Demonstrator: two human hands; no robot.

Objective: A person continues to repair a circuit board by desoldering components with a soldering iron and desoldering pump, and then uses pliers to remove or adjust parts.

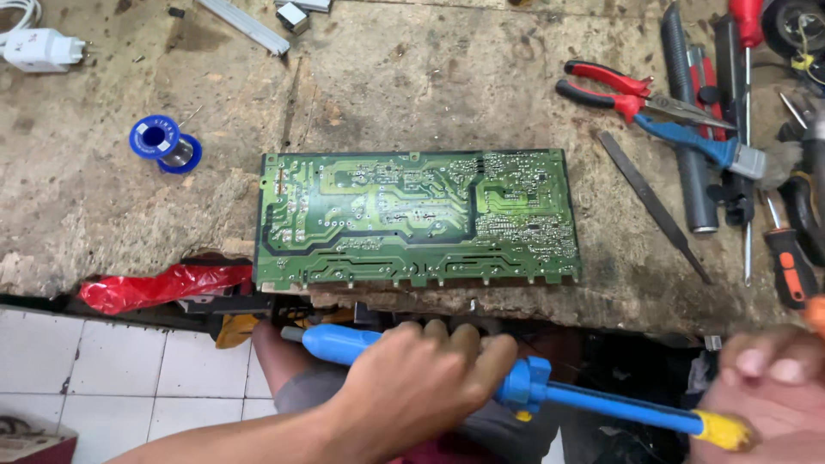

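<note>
Here we see our left hand [417, 382] clenched around the blue barrel of a desoldering pump [516, 387], held level below the front edge of the bench [103, 215]. Our right hand [769, 391] sits at the pump's yellow tip (it is blurred, so we cannot tell how its fingers are set). On the bench, just above the pump, lies a green circuit board [417, 219], solder side up. A blue solder spool [165, 143] rests well to its left; red-handled pliers [632, 94], a flat file [653, 204] and screwdrivers [743, 129] lie to its right.
</note>
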